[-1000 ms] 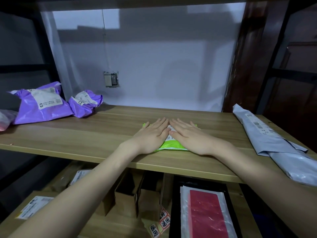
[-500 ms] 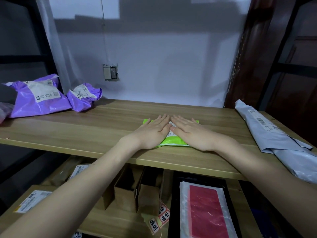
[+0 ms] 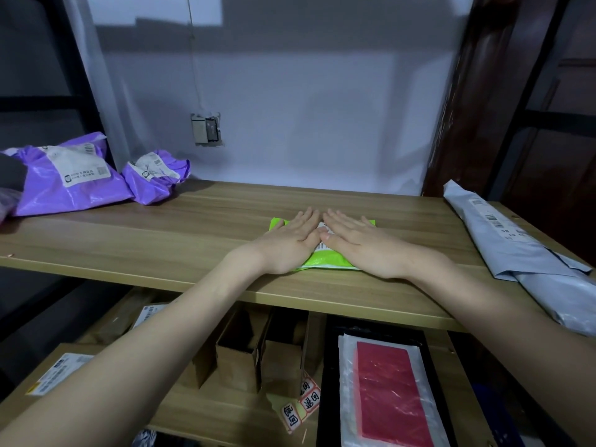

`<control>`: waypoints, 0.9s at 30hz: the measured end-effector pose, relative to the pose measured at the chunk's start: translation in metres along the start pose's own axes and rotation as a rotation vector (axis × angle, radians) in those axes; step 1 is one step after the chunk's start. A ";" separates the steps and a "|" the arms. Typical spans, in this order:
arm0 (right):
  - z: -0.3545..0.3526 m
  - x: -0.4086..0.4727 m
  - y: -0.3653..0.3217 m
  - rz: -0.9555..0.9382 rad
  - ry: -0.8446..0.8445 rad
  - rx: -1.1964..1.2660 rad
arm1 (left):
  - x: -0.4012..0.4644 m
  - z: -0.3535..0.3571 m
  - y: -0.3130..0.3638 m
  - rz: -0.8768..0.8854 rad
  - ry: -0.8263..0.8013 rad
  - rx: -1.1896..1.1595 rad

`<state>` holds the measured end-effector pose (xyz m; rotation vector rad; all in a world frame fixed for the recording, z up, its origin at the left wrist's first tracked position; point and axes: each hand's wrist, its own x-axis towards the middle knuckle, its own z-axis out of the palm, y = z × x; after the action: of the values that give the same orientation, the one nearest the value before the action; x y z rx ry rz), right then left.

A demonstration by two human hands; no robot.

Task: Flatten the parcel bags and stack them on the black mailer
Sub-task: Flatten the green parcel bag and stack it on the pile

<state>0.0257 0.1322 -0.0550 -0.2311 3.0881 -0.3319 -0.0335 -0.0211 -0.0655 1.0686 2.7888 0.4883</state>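
Green parcel bag (image 3: 325, 261) lies flat on the wooden shelf (image 3: 193, 240), near its front edge and about mid-width, and I've got both palms down on it. My left hand (image 3: 292, 245) covers its left half, fingers straight and together, pointing away from me. My right hand (image 3: 361, 246) covers the right half the same way, fingers stretched out flat, nothing curled round anything. The two index fingers nearly meet over the bag's white label (image 3: 322, 228), which peeks out between them. Green corners show past my fingertips at the back. Off to the far left of the shelf sit two purple parcel bags (image 3: 74, 185), puffy and crumpled, the smaller one just beside the larger. Over on the right edge lies a long grey mailer (image 3: 516, 253), running front to back. Down on the lower shelf, right under my right forearm, the black mailer (image 3: 329, 382) lies flat with a clear bag holding something red (image 3: 390, 398) on top of it.
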 end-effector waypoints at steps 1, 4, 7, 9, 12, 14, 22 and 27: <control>0.000 0.000 0.000 0.000 -0.001 -0.004 | 0.000 0.000 0.000 0.000 0.001 0.004; 0.001 0.000 0.000 -0.004 0.003 -0.007 | -0.001 -0.001 0.001 0.005 0.001 0.013; 0.001 -0.001 0.000 -0.002 0.001 -0.001 | -0.003 -0.001 0.002 0.005 -0.004 0.009; 0.000 -0.001 0.000 -0.001 -0.008 -0.017 | -0.003 -0.002 0.003 0.004 -0.009 -0.002; 0.000 -0.001 0.000 0.005 -0.019 -0.032 | -0.003 -0.003 0.003 -0.003 -0.013 -0.009; 0.000 0.000 0.000 0.008 -0.023 -0.034 | -0.003 -0.002 0.003 -0.003 -0.016 -0.013; -0.004 0.000 -0.003 0.008 -0.058 -0.019 | -0.005 -0.004 0.004 -0.004 -0.026 -0.025; -0.006 0.000 -0.003 0.008 -0.061 -0.022 | -0.004 -0.004 0.004 -0.017 -0.026 -0.038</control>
<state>0.0260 0.1303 -0.0490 -0.2249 3.0328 -0.2852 -0.0287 -0.0220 -0.0601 1.0356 2.7515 0.5199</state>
